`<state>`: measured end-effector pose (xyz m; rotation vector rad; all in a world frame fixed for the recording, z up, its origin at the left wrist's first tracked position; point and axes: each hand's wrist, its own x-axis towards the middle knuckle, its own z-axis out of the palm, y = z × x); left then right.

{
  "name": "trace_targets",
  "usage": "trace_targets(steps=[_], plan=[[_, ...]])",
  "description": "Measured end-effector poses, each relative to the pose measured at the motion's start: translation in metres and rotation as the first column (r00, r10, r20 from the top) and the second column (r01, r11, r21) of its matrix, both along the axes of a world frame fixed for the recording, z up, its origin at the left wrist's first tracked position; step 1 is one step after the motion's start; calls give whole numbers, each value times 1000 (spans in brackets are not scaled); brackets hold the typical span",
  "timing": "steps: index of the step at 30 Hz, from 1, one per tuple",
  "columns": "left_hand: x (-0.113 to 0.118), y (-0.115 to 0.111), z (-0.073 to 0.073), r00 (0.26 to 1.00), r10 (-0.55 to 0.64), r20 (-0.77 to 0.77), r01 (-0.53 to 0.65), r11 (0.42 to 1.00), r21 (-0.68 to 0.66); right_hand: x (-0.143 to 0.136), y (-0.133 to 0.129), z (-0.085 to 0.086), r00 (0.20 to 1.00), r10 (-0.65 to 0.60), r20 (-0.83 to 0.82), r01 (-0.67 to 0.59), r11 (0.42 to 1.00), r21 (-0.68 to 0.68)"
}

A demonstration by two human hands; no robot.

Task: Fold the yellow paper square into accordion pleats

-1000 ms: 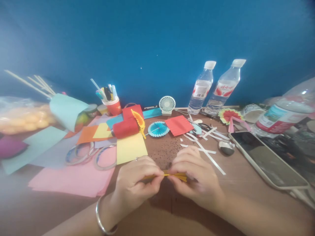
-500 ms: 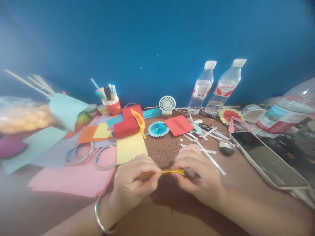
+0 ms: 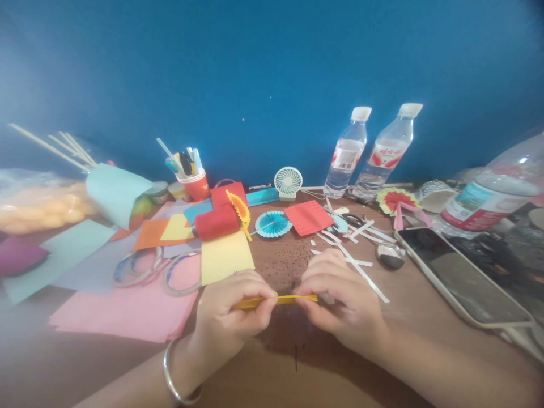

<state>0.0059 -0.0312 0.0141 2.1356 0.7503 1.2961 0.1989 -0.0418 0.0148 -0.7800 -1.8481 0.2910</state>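
A narrow strip of folded yellow paper point(image 3: 287, 299) stretches between my two hands, low over the brown table point(image 3: 272, 362). My left hand point(image 3: 238, 314) pinches it between thumb and forefinger, and its left part runs behind the fingers. At the other end, my right hand point(image 3: 340, 300) pinches the strip between thumb and fingers, its layers lying close together. Beyond my hands lie a blue pleated paper rosette point(image 3: 273, 224) on a stick and a red pleated sheet point(image 3: 309, 217). Small dark specks are scattered on the table between them and my hands.
Pink paper point(image 3: 127, 311), coloured sheets and tape rolls point(image 3: 182, 273) spread at left. White paper strips point(image 3: 361, 272), scissors point(image 3: 355, 220) and a phone point(image 3: 463, 277) lie at right. Behind stand a pen cup point(image 3: 193, 184), a small fan point(image 3: 288, 182) and water bottles point(image 3: 346, 153).
The yellow strip's layers near my right hand, slightly fanned before, now lie closer together. More of the strip's flat side shows. Both hands stay almost in place.
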Motion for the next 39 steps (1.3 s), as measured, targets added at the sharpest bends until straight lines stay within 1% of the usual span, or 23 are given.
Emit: trace_targets(steps=[11, 15, 19, 21, 23, 26, 32, 39], plan=[[-3, 2, -3, 999, -7, 51, 7, 1000, 6, 4, 4, -3, 993, 57, -104, -55, 998, 18], [-5, 6, -3, 997, 19, 69, -19, 1000, -3, 8, 4, -5, 985, 47, -165, -53, 998, -29], [-8, 9, -5, 996, 39, 80, -40, 999, 13, 12, 5, -4, 974, 8, -228, -26, 997, -74], [-8, 10, -5, 997, 28, 74, -30, 999, 31, 11, 5, -2, 975, 37, -221, -56, 995, -78], [-8, 9, -6, 998, 21, 65, -24, 999, 33, 9, 5, -2, 983, 81, -167, -97, 991, -90], [-6, 6, -6, 999, 6, 39, -6, 1000, -2, 5, 4, -2, 990, 91, -111, -102, 990, -100], [-2, 5, -7, 1000, 11, 10, -11, 1000, -14, 2, 2, -5, 983, 106, -152, -128, 981, -143], [-2, 3, -4, 998, -36, 45, 35, 999, 23, 3, -1, -4, 973, 122, -197, -150, 979, -137]])
